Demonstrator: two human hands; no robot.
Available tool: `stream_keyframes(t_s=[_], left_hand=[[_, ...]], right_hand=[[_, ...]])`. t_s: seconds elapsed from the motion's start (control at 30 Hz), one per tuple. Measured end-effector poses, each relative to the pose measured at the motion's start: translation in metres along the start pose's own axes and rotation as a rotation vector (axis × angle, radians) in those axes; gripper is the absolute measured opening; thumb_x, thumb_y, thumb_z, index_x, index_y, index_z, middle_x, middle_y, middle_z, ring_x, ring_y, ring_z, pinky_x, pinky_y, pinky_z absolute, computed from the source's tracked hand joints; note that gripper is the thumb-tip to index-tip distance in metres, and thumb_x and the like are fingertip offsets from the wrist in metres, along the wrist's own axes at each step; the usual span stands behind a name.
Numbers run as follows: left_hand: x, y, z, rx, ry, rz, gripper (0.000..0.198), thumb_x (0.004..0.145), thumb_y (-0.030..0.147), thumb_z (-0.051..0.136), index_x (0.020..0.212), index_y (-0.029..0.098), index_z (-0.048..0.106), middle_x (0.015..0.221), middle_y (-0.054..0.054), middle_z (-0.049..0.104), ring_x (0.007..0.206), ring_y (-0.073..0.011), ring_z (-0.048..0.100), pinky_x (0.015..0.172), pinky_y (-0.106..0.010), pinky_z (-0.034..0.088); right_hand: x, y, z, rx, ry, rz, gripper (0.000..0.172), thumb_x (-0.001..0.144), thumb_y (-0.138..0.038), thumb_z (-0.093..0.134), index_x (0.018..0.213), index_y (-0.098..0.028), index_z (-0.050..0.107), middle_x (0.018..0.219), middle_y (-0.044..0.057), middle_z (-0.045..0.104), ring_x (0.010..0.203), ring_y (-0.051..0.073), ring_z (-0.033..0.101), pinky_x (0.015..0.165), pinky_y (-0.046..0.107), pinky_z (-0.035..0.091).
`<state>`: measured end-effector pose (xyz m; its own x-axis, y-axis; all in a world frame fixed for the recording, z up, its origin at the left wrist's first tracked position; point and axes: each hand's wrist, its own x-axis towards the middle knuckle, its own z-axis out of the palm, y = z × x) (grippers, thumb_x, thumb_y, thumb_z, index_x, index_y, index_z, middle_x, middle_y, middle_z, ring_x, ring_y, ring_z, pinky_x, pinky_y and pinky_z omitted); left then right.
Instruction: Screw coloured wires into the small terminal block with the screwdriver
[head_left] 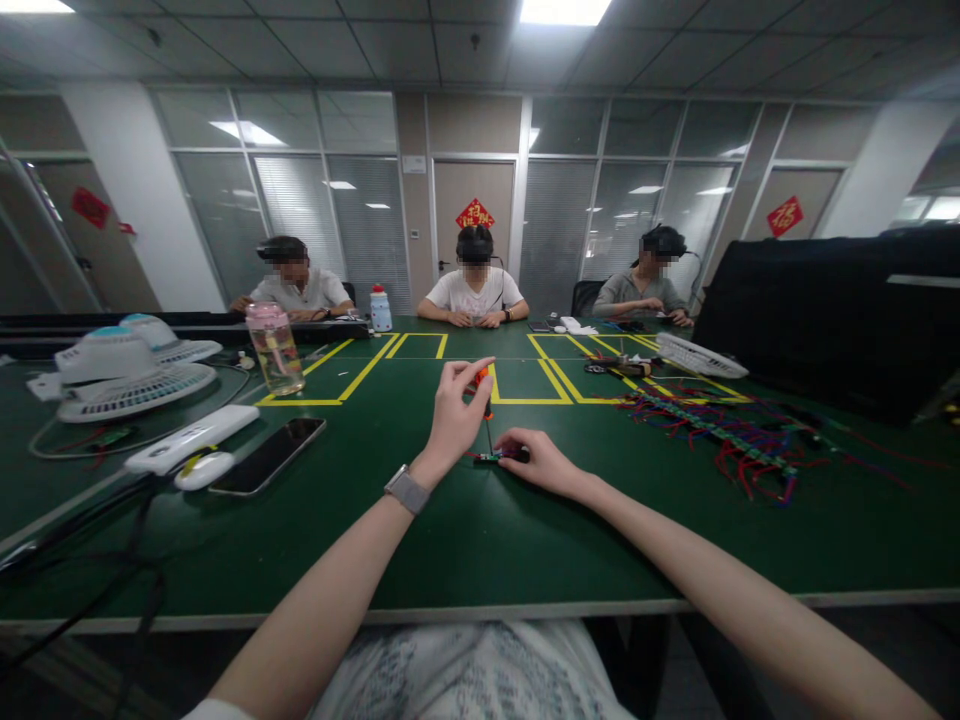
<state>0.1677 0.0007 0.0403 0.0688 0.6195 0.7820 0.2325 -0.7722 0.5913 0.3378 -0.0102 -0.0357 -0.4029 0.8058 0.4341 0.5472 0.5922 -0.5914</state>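
Note:
My left hand (454,412), with a watch on its wrist, is closed round the orange handle of a small screwdriver (484,385) held upright, its tip down on a small circuit part (491,457) on the green table (465,540). My right hand (536,462) lies just right of that part and pinches it against the table with its fingertips.
A phone (270,455), a white remote-like device (191,440), a white mouse (204,469), a pink bottle (275,347) and white fans (131,375) lie to the left. A tangle of red and blue wires (712,430) lies to the right. Three people sit across the table.

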Motion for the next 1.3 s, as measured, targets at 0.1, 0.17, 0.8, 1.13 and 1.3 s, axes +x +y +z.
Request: stream_keyframes(t_s=[0.1, 0.17, 0.8, 1.13, 1.3], left_hand=[[0.002, -0.003, 0.000, -0.107, -0.032, -0.047, 0.033, 0.088, 0.021, 0.046, 0.118, 0.022, 0.061, 0.109, -0.007, 0.058, 0.097, -0.0153, 0.058, 0.077, -0.026, 0.051], [0.003, -0.005, 0.000, -0.122, -0.025, -0.067, 0.031, 0.087, 0.020, 0.049, 0.115, 0.021, 0.062, 0.104, -0.006, 0.060, 0.092, -0.0150, 0.060, 0.074, -0.025, 0.051], [0.005, -0.003, -0.001, -0.074, 0.071, -0.135, 0.024, 0.084, 0.029, 0.055, 0.102, 0.021, 0.069, 0.108, -0.007, 0.058, 0.098, -0.0162, 0.059, 0.081, -0.026, 0.049], [0.007, -0.010, -0.001, -0.112, 0.150, -0.212, 0.020, 0.078, 0.030, 0.063, 0.092, 0.019, 0.072, 0.098, -0.006, 0.062, 0.087, -0.0153, 0.060, 0.081, -0.028, 0.048], [0.009, -0.013, 0.001, -0.306, 0.059, -0.278, 0.032, 0.087, 0.025, 0.047, 0.113, 0.020, 0.064, 0.112, -0.008, 0.063, 0.093, -0.0160, 0.062, 0.085, -0.033, 0.049]], right_hand=[[0.000, 0.000, 0.000, -0.010, 0.003, -0.009, 0.018, 0.076, -0.015, 0.061, 0.093, -0.016, 0.064, 0.084, 0.004, 0.066, 0.073, 0.014, 0.060, 0.069, 0.027, 0.049], [0.000, 0.001, 0.000, -0.012, 0.003, -0.011, 0.019, 0.076, -0.016, 0.061, 0.094, -0.016, 0.064, 0.084, 0.004, 0.066, 0.074, 0.014, 0.060, 0.069, 0.026, 0.049], [-0.001, 0.003, 0.000, -0.010, 0.002, -0.022, 0.021, 0.076, -0.016, 0.061, 0.097, -0.015, 0.064, 0.086, 0.004, 0.066, 0.074, 0.014, 0.060, 0.070, 0.026, 0.049], [-0.001, 0.002, 0.000, -0.013, -0.011, -0.016, 0.021, 0.077, -0.017, 0.061, 0.097, -0.016, 0.065, 0.088, 0.004, 0.067, 0.076, 0.014, 0.061, 0.070, 0.026, 0.049], [-0.001, 0.002, -0.001, -0.008, -0.016, 0.000, 0.021, 0.077, -0.016, 0.061, 0.098, -0.016, 0.065, 0.089, 0.005, 0.067, 0.076, 0.014, 0.061, 0.071, 0.027, 0.050]])
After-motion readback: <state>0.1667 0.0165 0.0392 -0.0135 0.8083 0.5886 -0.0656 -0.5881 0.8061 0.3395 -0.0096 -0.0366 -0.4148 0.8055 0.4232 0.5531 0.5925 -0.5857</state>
